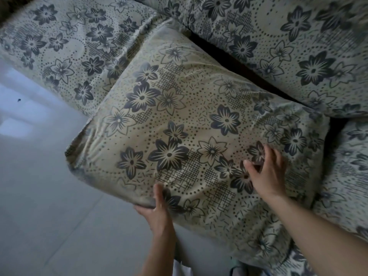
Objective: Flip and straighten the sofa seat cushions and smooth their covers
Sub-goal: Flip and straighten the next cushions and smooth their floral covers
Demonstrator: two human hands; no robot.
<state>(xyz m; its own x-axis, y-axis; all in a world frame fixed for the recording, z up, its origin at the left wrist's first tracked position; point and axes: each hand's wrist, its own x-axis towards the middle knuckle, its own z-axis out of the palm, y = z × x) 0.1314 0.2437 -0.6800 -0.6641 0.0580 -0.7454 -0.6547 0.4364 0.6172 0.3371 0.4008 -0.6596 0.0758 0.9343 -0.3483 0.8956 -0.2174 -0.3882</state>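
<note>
Floral-cloth seat cushion [179, 120] looks soft, bulky, floppy; left grip [159, 212] clamps its near edge, right grip [266, 172] rests spread on top. Edges hold best.

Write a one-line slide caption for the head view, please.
The left hand grips the near edge of the seat cushion while the right hand touches its cover.

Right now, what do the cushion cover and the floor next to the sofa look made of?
Cream cushion cover with dark flower print: thin woven cloth, probably cotton or a blend, matt; it creases and bunches at the near-left corner. Pale grey floor: hard tile, it seems, glossy; it mirrors window light and shows a faint joint line.
</note>
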